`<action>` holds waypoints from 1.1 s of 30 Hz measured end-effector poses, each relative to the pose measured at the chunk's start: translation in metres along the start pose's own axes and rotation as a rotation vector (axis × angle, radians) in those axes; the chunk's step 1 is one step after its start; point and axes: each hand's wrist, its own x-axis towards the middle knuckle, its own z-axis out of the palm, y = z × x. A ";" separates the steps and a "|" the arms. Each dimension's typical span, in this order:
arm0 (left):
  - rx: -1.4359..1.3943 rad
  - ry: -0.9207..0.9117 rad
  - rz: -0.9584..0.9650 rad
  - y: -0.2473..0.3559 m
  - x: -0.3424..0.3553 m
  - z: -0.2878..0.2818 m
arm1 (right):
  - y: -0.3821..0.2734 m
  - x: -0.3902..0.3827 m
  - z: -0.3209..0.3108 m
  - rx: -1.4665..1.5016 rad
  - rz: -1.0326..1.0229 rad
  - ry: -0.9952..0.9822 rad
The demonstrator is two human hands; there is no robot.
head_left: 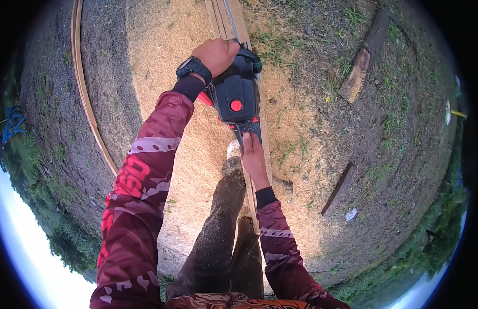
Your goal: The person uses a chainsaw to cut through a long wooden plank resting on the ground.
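A black chainsaw with red parts (234,92) lies in line with a long wooden plank (265,149) beneath it, its bar (231,20) reaching away along the wood. My left hand (216,56), with a watch at the wrist, is closed round the front handle at the saw's upper part. Lower down, my right hand (253,159) is closed on the rear handle; most of its fingers are hidden.
Pale sawdust (161,62) covers the ground round my legs and a white shoe (232,150). A long thin wooden strip (78,67) lies left. A rough log (360,72) and dark piece (336,188) lie right. Grass and trees line the rim.
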 end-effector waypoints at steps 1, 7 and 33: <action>0.000 -0.001 0.000 -0.003 0.005 -0.003 | -0.005 0.005 0.001 0.001 0.000 0.000; -0.054 0.017 0.011 -0.014 0.027 -0.018 | -0.026 0.025 0.009 -0.137 -0.069 0.000; 0.037 -0.054 0.024 -0.038 0.068 -0.025 | -0.052 0.058 0.026 0.001 -0.016 -0.011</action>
